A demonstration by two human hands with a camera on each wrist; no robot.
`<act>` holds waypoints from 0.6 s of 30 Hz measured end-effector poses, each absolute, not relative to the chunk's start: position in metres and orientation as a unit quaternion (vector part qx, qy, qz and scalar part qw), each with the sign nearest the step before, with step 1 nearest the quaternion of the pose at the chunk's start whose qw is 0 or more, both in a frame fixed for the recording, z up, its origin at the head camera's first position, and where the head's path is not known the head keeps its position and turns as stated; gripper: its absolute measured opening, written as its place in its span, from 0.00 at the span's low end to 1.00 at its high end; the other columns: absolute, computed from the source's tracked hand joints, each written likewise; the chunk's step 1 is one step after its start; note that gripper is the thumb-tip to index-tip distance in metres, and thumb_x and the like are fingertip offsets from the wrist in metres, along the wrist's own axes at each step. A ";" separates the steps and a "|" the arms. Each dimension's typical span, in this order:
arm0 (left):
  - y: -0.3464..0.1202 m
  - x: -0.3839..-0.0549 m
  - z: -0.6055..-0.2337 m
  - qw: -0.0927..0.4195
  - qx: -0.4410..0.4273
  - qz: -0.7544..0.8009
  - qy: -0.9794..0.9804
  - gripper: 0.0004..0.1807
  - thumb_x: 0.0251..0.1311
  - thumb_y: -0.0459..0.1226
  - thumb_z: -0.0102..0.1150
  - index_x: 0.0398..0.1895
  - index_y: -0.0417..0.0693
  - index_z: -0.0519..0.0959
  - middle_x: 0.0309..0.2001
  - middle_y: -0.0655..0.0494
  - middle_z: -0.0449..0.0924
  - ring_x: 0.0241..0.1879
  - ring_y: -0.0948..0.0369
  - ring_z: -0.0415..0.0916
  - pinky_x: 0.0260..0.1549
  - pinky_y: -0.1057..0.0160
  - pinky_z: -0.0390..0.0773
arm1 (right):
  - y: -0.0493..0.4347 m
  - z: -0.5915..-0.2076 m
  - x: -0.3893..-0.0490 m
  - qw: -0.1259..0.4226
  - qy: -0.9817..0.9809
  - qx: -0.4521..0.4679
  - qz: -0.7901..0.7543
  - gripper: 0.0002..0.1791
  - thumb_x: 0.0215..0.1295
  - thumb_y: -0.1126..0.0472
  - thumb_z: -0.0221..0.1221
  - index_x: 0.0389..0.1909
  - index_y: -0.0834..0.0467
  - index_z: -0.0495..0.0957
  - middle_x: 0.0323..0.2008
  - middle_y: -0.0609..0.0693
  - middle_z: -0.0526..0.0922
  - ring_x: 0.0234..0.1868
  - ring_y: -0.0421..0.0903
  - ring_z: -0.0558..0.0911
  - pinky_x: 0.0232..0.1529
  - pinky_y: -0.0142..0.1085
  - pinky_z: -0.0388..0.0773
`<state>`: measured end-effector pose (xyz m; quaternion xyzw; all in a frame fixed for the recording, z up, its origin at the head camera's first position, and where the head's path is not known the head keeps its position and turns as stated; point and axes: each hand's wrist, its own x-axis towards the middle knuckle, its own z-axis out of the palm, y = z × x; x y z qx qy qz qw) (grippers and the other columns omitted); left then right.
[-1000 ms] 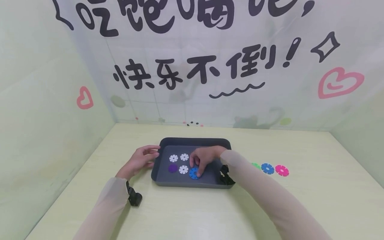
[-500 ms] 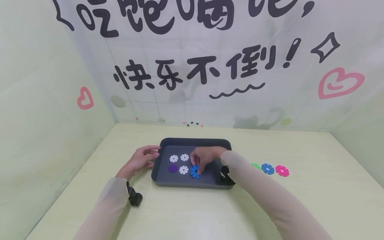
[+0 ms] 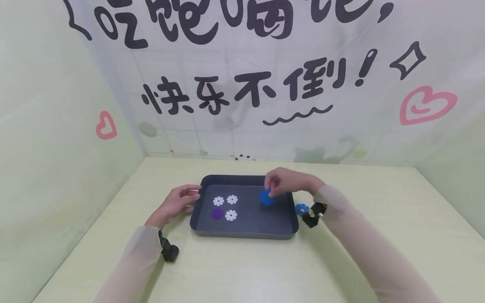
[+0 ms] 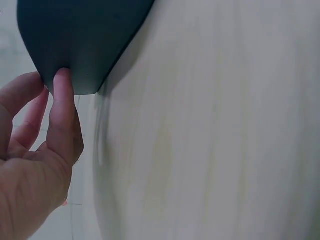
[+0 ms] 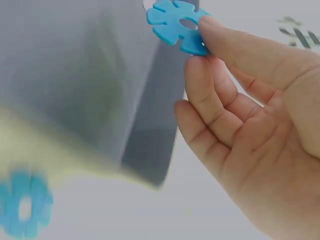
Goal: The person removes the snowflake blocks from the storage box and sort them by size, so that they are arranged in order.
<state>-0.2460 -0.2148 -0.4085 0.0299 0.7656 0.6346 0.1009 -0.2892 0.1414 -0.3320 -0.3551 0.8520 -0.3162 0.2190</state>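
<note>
A blue notched plastic disc (image 3: 267,197) with a central hole is pinched between the thumb and fingers of my right hand (image 3: 289,182), above the right part of the dark grey tray (image 3: 244,235). The right wrist view shows the blue disc (image 5: 175,25) at the fingertips. My left hand (image 3: 177,205) touches the tray's left wall with relaxed fingers, seen at the tray's corner (image 4: 65,45) in the left wrist view. Inside the tray's left half lie a purple disc (image 3: 217,214) and three white notched discs (image 3: 231,215).
Another blue disc (image 3: 302,209) lies on the light wood table (image 3: 242,269), just right of the tray, partly behind the right wrist's black camera (image 3: 311,219). The right forearm hides most of what lies beyond. A printed backdrop (image 3: 235,139) stands behind the table.
My right hand has lifted the blue disc from beside the white ones and carried it up and to the right. The left hand stays at the tray's left wall.
</note>
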 end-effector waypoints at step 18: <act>-0.214 -0.244 -0.405 0.108 0.024 0.629 0.770 0.24 0.61 0.31 0.54 0.61 0.36 0.66 0.50 0.38 0.70 0.39 0.59 0.75 0.33 0.65 0.79 | 0.347 -0.352 -0.248 0.156 0.902 -0.161 -0.369 0.14 0.60 0.60 0.60 0.40 0.65 0.72 0.31 0.54 0.76 0.35 0.49 0.76 0.40 0.40 0.78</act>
